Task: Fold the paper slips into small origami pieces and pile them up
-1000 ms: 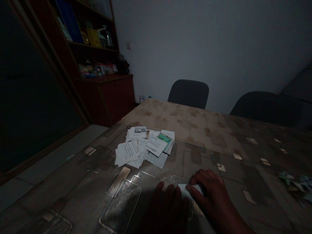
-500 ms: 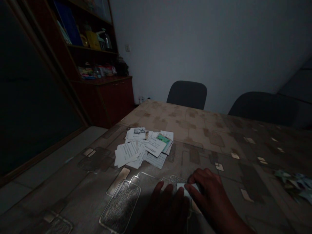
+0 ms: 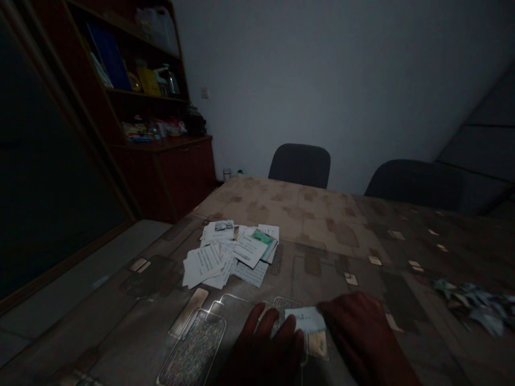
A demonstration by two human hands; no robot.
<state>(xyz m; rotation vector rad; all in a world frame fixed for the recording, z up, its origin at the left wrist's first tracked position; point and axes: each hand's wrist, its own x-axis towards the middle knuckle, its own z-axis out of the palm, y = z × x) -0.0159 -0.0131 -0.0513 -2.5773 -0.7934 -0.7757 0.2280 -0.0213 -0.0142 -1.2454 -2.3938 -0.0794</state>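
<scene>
A small white piece of paper [image 3: 308, 320] with faint print lies on the patterned tablecloth, between my hands. My left hand [image 3: 267, 346] rests palm down with its fingers spread, a fingertip at the paper's lower left edge. At the right edge of the paper, my right hand [image 3: 360, 329] is closed, its fingers bent together; the fingertips are partly hidden. Beyond my hands lies a loose, overlapping pile of printed paper pieces [image 3: 207, 262], among them one with a green picture [image 3: 263, 238].
A heap of crumpled or folded papers [image 3: 477, 305] lies at the table's right. Two dark chairs [image 3: 300, 165] stand along the far side of the table [image 3: 281, 201]. A reddish-brown cabinet [image 3: 185, 177] with filled shelves stands at the back left.
My right hand has shifted off the paper's middle to its right edge, so more of the paper shows. The left hand stays nearly in place. The view has tilted up slightly.
</scene>
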